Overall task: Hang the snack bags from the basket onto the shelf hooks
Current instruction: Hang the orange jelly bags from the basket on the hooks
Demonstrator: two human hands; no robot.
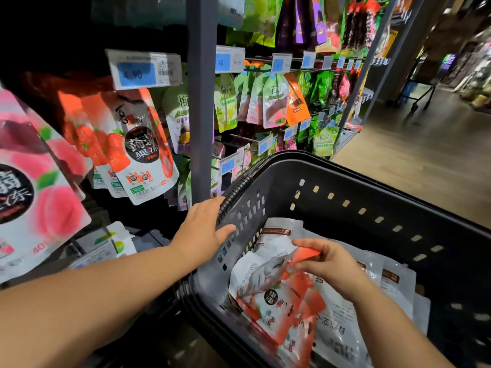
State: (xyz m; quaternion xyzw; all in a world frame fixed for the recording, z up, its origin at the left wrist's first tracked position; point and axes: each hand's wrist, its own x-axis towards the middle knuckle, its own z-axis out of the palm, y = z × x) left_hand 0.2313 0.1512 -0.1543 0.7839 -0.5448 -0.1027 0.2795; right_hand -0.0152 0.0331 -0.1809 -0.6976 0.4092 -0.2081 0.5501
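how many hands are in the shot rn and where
2: the left hand holds the basket at its near rim by the handle; the right hand is inside the basket, pinching a red strawberry snack bag. No others show.

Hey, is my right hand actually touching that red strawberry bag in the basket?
Touching. The head view shows the right hand pinching the top edge of the red strawberry bag, thumb and fingers closed on it, in the basket.
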